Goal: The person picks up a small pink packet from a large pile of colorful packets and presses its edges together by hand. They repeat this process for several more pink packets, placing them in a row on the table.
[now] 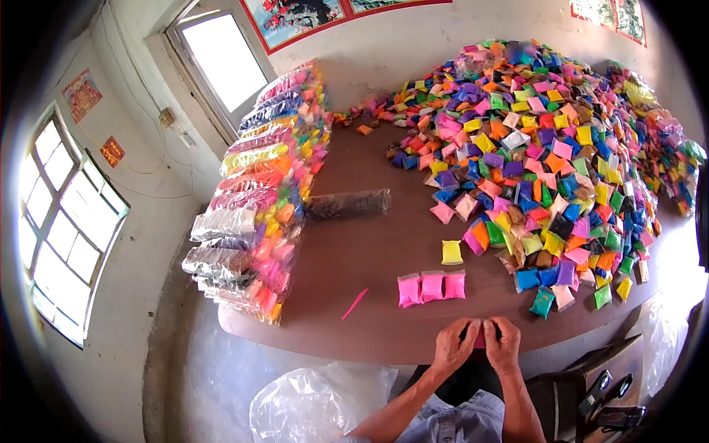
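Note:
At the front edge of the brown table, my left hand (456,345) and my right hand (503,344) are close together, fingers bent and pinching. A small pink packet (480,340) shows between them, mostly covered by the fingers. Just beyond my hands lie three bright pink packets (432,288) side by side in a row. Behind that row is a single yellow packet (451,252). A thin pink strip (355,303) rests on the tabletop to the left.
A large heap of multicoloured packets (539,162) covers the table's right side. Long clear bags of packets (255,184) are stacked at left, with a dark bag (347,204) jutting inward. Clear plastic (317,402) lies below the front edge. A wooden stand (605,376) holds dark devices at lower right.

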A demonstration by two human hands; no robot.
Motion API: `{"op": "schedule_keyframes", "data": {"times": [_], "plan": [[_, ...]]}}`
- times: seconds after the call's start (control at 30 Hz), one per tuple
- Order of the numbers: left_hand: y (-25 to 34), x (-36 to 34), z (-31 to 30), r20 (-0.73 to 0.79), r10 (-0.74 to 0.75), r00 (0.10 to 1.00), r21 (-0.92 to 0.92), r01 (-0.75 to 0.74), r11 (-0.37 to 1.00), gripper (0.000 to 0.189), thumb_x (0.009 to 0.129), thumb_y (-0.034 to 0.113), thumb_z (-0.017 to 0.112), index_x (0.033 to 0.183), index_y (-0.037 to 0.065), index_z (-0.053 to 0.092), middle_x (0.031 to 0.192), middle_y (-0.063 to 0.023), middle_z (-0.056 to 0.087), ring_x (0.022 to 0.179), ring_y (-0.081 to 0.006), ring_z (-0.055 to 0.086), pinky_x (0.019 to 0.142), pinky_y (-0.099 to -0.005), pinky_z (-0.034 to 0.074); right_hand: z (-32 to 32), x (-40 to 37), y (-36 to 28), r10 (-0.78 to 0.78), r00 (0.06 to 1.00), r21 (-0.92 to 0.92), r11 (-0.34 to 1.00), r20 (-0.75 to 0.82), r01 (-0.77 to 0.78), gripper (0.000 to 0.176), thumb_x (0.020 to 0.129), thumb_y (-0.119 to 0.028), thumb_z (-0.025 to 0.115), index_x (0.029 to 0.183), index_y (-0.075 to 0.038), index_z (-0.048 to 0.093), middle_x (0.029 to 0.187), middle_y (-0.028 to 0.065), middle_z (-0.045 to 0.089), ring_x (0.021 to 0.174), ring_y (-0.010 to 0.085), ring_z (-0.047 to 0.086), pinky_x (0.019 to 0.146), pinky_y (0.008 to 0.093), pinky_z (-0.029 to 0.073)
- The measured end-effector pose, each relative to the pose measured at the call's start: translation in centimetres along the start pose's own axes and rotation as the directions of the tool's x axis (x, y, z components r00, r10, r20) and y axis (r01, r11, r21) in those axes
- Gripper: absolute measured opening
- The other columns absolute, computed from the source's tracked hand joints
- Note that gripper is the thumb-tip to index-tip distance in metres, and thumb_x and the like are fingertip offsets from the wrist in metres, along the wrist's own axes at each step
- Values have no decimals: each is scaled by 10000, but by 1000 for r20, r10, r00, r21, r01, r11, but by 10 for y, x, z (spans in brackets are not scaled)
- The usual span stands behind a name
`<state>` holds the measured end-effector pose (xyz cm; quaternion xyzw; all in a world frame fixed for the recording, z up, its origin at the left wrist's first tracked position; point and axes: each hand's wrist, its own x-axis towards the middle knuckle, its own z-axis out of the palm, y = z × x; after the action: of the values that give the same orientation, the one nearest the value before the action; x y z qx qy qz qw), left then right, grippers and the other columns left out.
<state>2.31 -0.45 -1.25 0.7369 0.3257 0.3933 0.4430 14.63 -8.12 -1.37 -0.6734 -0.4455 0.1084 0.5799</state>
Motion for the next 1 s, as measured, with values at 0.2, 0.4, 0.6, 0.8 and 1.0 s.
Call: {"op": "schedule_keyframes", "data": {"times": [0.2,0.4,0.6,0.8,1.0], "plan": [[1,0,1,-42,-52,998,-20,51,999,171,1026,171,663,1068,14,717,970,-200,731,825,-358,715,722,-399,552,-2,1,-4,17,999,-9,1000,30,-16,149,1011,-136,650,1004,3,702,878,158,725,774,272,711,691,360,548],[13,1,-3,115,-190,975,11,190,982,236,1017,248,690,999,14,700,880,-206,696,750,-373,676,680,-424,540,-1,-2,3,41,998,15,999,-44,-41,124,1011,-90,643,1012,20,701,899,157,733,771,246,704,699,352,550],[-7,-2,5,20,34,999,57,-35,998,273,1018,275,682,961,8,677,852,-218,682,729,-429,658,650,-448,524,-1,1,-4,59,998,10,998,-13,-59,165,1032,-125,630,1016,20,706,887,159,734,773,253,709,706,358,552],[-12,-5,9,-16,-8,1000,66,9,998,285,1021,284,675,961,6,693,826,-223,680,732,-432,666,646,-452,525,-4,2,-7,49,998,60,997,30,-51,235,1057,-190,603,1028,19,706,899,169,732,778,263,711,707,366,551],[14,1,0,133,-156,979,60,149,987,295,1026,301,684,1009,10,734,795,-192,690,670,-292,661,639,-384,527,-1,-3,5,77,994,71,995,-79,-71,199,1065,-170,588,1078,1,688,891,154,718,781,234,688,720,351,540]]}}
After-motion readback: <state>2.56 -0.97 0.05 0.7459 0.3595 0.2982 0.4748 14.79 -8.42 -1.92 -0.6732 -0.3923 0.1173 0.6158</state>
